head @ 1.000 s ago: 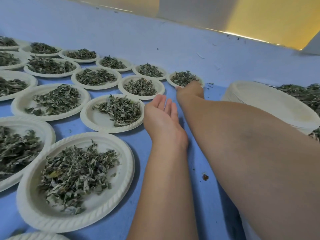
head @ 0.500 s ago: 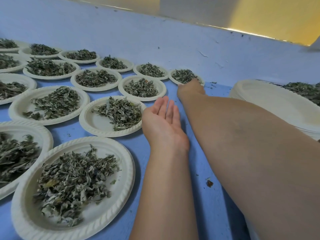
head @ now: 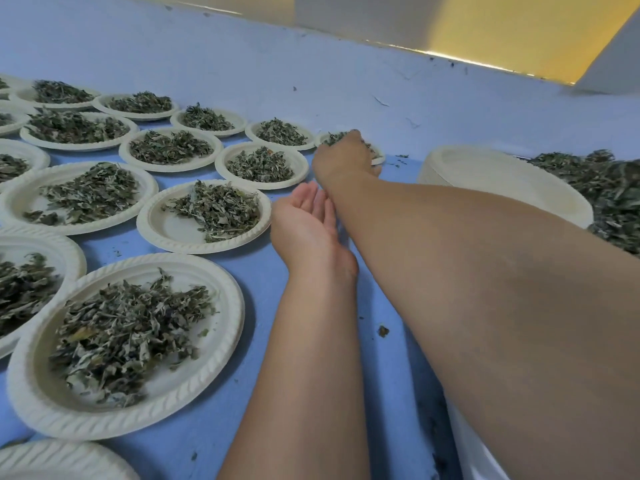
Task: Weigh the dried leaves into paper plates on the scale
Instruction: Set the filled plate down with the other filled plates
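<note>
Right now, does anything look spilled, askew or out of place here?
Minor spill only: a leaf crumb lies on the blue surface beside the right forearm, and a few bits lie off the far plate near the right hand. Nothing else stands out.

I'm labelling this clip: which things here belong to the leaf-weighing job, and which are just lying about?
In the job: right hand at the far plate; left hand, palm up; filled plates; empty plate stack; loose leaf pile.
Lying about: stray crumb on the blue cover.

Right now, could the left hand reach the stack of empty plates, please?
Probably not directly: the right forearm lies between the left hand and the stack of empty plates.
</note>
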A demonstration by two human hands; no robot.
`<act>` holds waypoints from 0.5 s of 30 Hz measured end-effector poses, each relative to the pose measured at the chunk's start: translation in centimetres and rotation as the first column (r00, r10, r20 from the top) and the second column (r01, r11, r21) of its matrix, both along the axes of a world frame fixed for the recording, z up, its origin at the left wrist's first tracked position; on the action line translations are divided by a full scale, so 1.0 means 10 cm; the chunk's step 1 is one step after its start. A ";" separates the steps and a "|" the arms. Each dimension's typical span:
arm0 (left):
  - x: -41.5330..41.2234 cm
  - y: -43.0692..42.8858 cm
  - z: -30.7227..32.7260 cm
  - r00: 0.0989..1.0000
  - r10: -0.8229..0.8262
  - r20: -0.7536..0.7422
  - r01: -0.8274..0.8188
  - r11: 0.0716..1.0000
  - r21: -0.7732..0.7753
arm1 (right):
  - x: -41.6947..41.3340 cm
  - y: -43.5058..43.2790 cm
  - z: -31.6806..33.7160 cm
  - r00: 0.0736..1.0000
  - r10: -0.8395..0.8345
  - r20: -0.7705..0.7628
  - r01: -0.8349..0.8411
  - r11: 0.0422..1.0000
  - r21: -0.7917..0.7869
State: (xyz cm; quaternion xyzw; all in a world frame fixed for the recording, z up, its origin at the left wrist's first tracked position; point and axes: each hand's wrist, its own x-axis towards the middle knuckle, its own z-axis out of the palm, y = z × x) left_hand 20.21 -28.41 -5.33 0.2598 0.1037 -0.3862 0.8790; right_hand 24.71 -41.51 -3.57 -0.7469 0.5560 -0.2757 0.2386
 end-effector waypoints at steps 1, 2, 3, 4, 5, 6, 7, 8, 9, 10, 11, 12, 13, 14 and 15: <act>-0.04 0.00 0.01 1.000 0.001 0.022 -0.002 1.000 0.025 | -0.01 0.04 0.06 0.998 0.036 0.042 -0.036 0.999 0.004; -0.07 0.01 0.02 0.999 0.003 0.036 -0.005 0.999 0.046 | -0.03 0.07 0.12 0.994 0.075 0.078 -0.076 0.997 0.007; -0.09 0.01 0.03 0.999 0.007 0.044 -0.009 0.998 0.055 | -0.06 0.12 0.18 0.987 0.118 0.108 -0.118 0.993 0.001; -0.11 0.02 0.06 0.999 0.013 0.048 -0.015 0.998 0.058 | -0.10 0.17 0.24 0.978 0.159 0.132 -0.159 0.987 -0.010; -0.12 0.02 0.09 0.998 0.016 0.059 -0.020 0.998 0.053 | -0.15 0.23 0.29 0.968 0.201 0.150 -0.199 0.980 -0.028; -0.13 0.02 0.13 0.997 0.015 0.079 -0.018 0.999 0.039 | -0.21 0.32 0.33 0.956 0.243 0.164 -0.237 0.970 -0.052; -0.16 0.02 0.17 0.995 0.005 0.102 -0.007 1.000 0.020 | -0.28 0.40 0.37 0.945 0.277 0.172 -0.268 0.961 -0.074; -0.20 0.03 0.21 0.991 -0.013 0.134 0.013 1.000 0.003 | -0.38 0.50 0.40 0.933 0.306 0.188 -0.293 0.952 -0.093; -0.25 0.03 0.27 0.984 -0.039 0.175 0.038 0.999 0.006 | -0.49 0.60 0.44 0.921 0.331 0.204 -0.315 0.943 -0.109; -0.31 0.04 0.30 0.973 -0.066 0.221 0.063 0.998 0.020 | -0.62 0.69 0.46 0.910 0.353 0.218 -0.334 0.935 -0.121; -0.41 0.07 0.36 0.961 -0.091 0.262 0.084 0.996 0.039 | -0.80 0.77 0.50 0.902 0.371 0.222 -0.350 0.928 -0.130; -0.43 0.08 0.39 0.950 -0.105 0.294 0.095 0.994 0.047 | -0.91 0.85 0.52 0.895 0.382 0.229 -0.361 0.923 -0.130; -0.50 0.10 0.43 0.937 -0.116 0.329 0.099 0.993 0.067 | -1.08 0.91 0.54 0.895 0.377 0.239 -0.356 0.926 -0.128; -0.57 0.14 0.47 0.922 -0.130 0.365 0.101 0.990 0.096 | -1.25 0.99 0.55 0.897 0.365 0.249 -0.342 0.930 -0.133; -0.64 0.17 0.50 0.898 -0.154 0.411 0.108 0.985 0.132 | -1.43 1.05 0.56 0.894 0.356 0.272 -0.326 0.934 -0.149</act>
